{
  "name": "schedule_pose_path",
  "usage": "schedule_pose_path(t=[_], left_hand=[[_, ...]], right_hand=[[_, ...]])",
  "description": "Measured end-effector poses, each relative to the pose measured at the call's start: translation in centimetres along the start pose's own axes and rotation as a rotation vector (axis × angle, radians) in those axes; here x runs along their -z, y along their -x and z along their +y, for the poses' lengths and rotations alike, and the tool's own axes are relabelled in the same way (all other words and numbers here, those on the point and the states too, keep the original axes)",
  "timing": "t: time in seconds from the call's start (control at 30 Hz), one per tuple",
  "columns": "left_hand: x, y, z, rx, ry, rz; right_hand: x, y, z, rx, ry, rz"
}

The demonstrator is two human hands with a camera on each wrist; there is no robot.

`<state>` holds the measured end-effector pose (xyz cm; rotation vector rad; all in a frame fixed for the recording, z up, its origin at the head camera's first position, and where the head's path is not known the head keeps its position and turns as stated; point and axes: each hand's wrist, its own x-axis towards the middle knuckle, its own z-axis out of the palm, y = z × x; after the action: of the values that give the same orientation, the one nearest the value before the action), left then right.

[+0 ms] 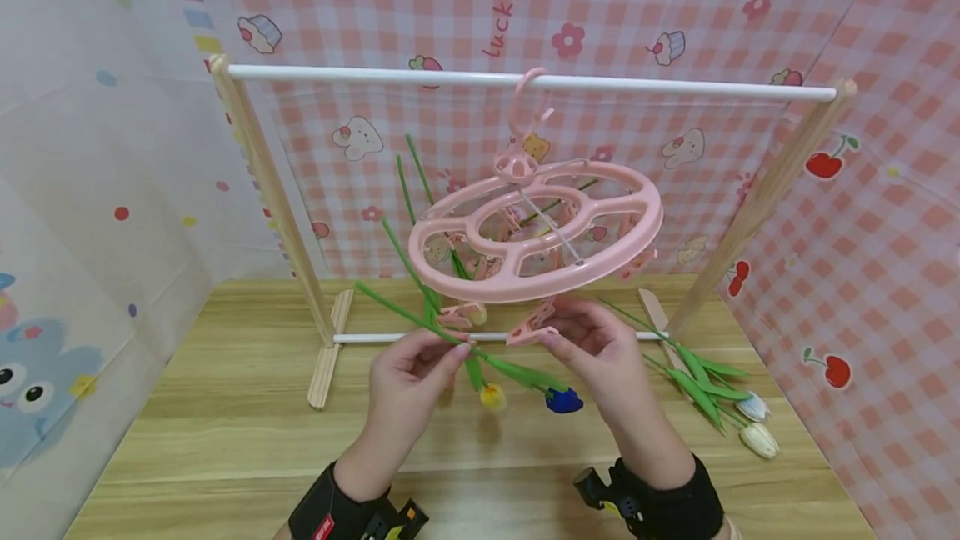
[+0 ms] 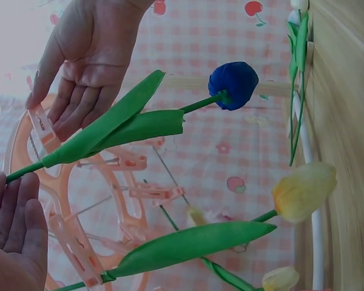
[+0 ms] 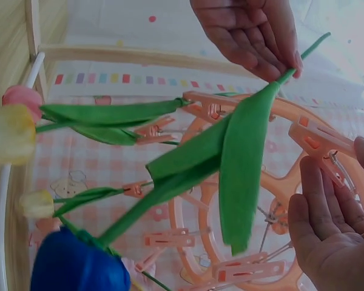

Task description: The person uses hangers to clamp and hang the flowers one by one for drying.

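Observation:
My left hand (image 1: 412, 377) pinches the green stem of an artificial blue tulip (image 1: 564, 401), whose head points down to the right, below the hanger. My right hand (image 1: 600, 348) holds a pink clothespin (image 1: 532, 325) between thumb and fingers. That clip hangs from the near edge of a round pink clip hanger (image 1: 645, 232). The blue tulip's stem is apart from the clip. A yellow tulip (image 2: 303, 191) hangs head down from another clip (image 2: 76, 248). In the right wrist view, a pink tulip (image 3: 23, 102) and a smaller pale-yellow tulip (image 3: 37, 204) are also clipped.
The hanger's hook (image 1: 517, 102) sits over a white rod (image 1: 360, 76) on a wooden-post rack (image 1: 273, 190). On the right of the wooden table (image 1: 225, 440) lie a white tulip (image 1: 759, 440) and a pale-blue one (image 1: 752, 407). Patterned cloth (image 1: 450, 15) stands behind.

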<state>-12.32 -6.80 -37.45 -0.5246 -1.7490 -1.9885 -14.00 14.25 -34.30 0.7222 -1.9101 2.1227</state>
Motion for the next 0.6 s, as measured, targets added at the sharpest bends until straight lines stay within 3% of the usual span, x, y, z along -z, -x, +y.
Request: schedule_pose_path(t=[0.27,0.6], left_hand=[[-0.41,-0.36,0.30,-0.007,0.010,-0.005],[-0.81,-0.84,0.29,-0.020,0.017,-0.005]], right_hand=[[-0.34,-0.15,0.43,0.057,-0.092,-0.014],[-0.75,-0.25,0.57,0.086,-0.125,0.009]])
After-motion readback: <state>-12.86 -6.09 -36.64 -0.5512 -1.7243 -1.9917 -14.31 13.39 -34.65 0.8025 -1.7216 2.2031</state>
